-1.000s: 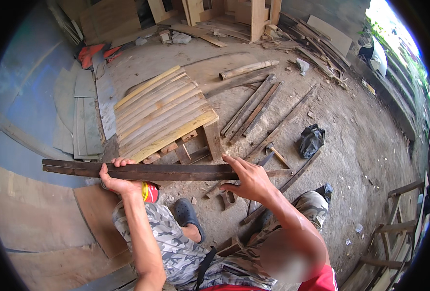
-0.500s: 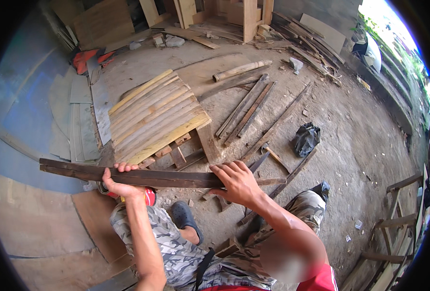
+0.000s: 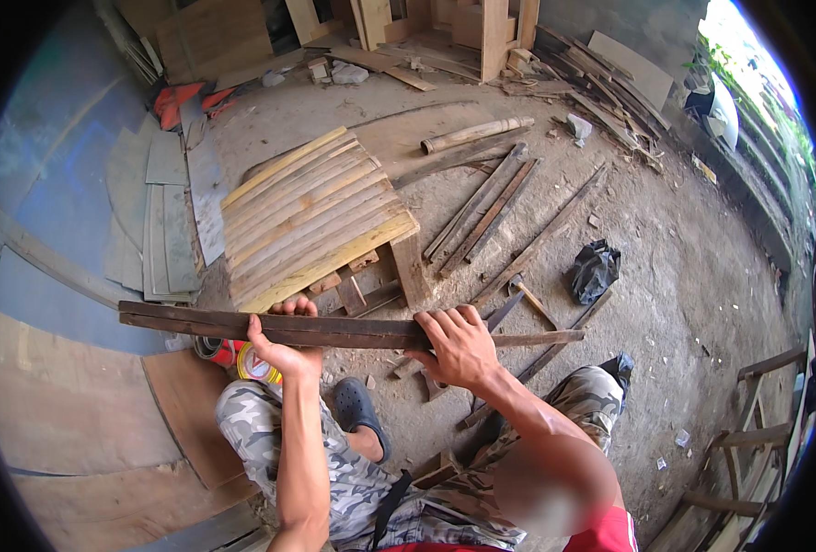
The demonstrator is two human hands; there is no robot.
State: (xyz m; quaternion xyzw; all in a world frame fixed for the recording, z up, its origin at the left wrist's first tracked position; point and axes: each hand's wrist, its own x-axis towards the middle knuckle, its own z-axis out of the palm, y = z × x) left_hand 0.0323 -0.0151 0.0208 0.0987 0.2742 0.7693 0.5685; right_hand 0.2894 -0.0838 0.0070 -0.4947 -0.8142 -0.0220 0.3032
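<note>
Two long dark wooden strips (image 3: 362,331), laid together lengthwise, are held roughly level across my lap. My left hand (image 3: 288,348) wraps round them left of the middle, palm beneath, with fingertips showing over the far edge. From above, my right hand (image 3: 459,348) grips them nearer the right end, its thumb on the near side. Past the right hand a narrower length of wood sticks out. Just beyond that hand, a pointed dark blade (image 3: 505,311) and a hammer (image 3: 539,305) lie on the ground, partly hidden by the strips and hand.
A slatted wooden panel (image 3: 307,216) rests on blocks ahead. Loose wooden strips (image 3: 483,210) and a black plastic bag (image 3: 596,271) lie to the right. Tins (image 3: 253,361) stand by my left knee. A wooden frame (image 3: 748,432) stands at far right, sheets lean left.
The strips and my left hand have shifted right. My right hand has moved less, so the hands are closer together and more wood extends past the right one. The view has turned slightly.
</note>
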